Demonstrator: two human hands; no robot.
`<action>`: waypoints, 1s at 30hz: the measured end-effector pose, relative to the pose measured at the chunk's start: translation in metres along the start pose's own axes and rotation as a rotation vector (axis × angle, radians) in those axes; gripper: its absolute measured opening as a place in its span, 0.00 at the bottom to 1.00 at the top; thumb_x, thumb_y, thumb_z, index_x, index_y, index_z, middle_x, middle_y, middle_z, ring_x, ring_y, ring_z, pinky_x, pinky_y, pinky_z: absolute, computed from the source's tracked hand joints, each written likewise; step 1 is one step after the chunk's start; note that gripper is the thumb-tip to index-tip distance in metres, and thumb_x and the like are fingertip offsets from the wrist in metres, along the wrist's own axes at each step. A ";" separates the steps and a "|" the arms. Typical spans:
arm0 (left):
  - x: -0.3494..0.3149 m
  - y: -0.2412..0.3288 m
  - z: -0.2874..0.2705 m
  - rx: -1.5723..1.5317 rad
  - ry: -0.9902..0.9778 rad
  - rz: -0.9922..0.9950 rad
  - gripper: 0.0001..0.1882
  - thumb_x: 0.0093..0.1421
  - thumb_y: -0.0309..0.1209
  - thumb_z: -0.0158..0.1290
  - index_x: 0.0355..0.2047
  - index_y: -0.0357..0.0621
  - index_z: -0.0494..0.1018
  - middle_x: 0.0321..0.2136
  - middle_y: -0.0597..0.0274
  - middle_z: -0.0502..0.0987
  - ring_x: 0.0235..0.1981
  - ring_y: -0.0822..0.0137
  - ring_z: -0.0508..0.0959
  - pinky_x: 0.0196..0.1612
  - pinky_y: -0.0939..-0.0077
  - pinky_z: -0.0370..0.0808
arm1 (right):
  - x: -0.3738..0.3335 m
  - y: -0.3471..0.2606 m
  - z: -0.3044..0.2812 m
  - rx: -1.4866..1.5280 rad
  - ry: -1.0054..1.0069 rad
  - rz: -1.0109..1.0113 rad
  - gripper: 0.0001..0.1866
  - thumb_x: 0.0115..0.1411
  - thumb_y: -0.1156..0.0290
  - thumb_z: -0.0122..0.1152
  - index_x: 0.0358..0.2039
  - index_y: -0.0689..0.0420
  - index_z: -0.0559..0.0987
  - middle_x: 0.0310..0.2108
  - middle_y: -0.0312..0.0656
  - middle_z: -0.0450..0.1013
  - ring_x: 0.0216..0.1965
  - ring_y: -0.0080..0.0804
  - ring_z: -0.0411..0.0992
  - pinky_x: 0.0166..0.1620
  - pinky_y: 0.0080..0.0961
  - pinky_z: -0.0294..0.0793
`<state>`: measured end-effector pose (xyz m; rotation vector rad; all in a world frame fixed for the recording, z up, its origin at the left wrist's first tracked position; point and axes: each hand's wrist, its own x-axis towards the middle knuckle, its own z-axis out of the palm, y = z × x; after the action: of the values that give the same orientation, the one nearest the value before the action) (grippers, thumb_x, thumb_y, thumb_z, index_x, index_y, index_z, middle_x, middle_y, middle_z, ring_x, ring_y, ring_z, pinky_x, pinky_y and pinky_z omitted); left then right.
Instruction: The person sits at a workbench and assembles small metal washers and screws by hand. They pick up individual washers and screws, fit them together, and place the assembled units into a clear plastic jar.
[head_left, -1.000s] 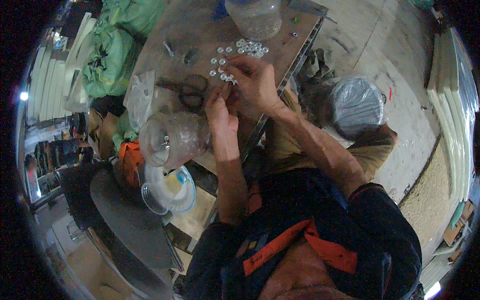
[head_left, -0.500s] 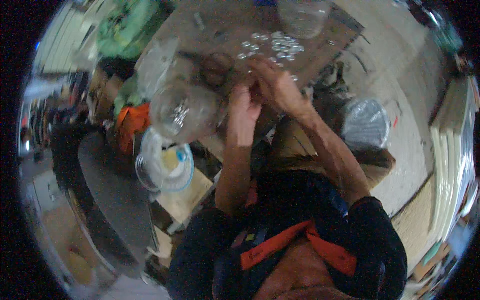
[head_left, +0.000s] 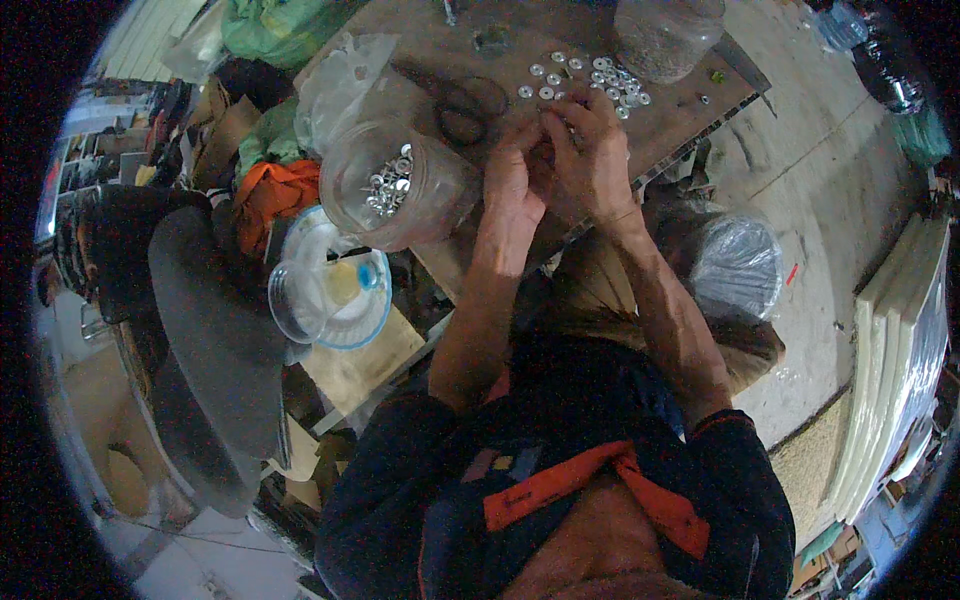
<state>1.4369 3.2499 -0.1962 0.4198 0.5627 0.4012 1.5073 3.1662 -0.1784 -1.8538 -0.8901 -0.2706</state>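
Desk (head_left: 520,30) has one near jar (head_left: 445,195) of silvery bits (head_left: 388,190), one far jar (head_left: 668,42), and loose discs (head_left: 611,78) (too jumbled to count) past the left hand (head_left: 513,185) and right hand (head_left: 598,150), grips hidden, can't tell.

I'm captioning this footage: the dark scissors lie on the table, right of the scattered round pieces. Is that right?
Not quite: the head view shows the dark scissors lying on the table left of the scattered round pieces.
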 end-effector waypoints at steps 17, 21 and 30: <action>0.017 -0.007 -0.029 1.392 0.058 0.606 0.08 0.61 0.30 0.57 0.40 0.43 0.78 0.37 0.65 0.80 0.40 0.66 0.78 0.51 0.75 0.73 | 0.050 -0.119 0.014 0.347 -0.059 -0.198 0.12 0.56 0.64 0.62 0.41 0.51 0.80 0.32 0.44 0.76 0.34 0.48 0.76 0.38 0.40 0.78; 0.023 -0.028 -0.029 1.352 -0.165 0.627 0.13 0.54 0.30 0.60 0.40 0.42 0.77 0.40 0.61 0.78 0.45 0.64 0.75 0.49 0.70 0.73 | 0.091 -0.042 0.013 -0.138 -0.433 0.162 0.12 0.52 0.70 0.63 0.37 0.59 0.82 0.30 0.53 0.79 0.33 0.54 0.78 0.40 0.43 0.79; 0.016 -0.060 0.007 1.896 -0.162 1.017 0.15 0.44 0.32 0.66 0.33 0.45 0.80 0.38 0.55 0.78 0.45 0.53 0.74 0.48 0.55 0.72 | 0.085 0.081 0.025 -0.406 -0.464 -0.013 0.07 0.50 0.77 0.56 0.26 0.64 0.81 0.28 0.58 0.77 0.35 0.54 0.79 0.38 0.43 0.80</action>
<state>1.4677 3.2055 -0.2267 2.5961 0.3738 0.6901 1.6171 3.2096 -0.1995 -2.3410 -1.2296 -0.0232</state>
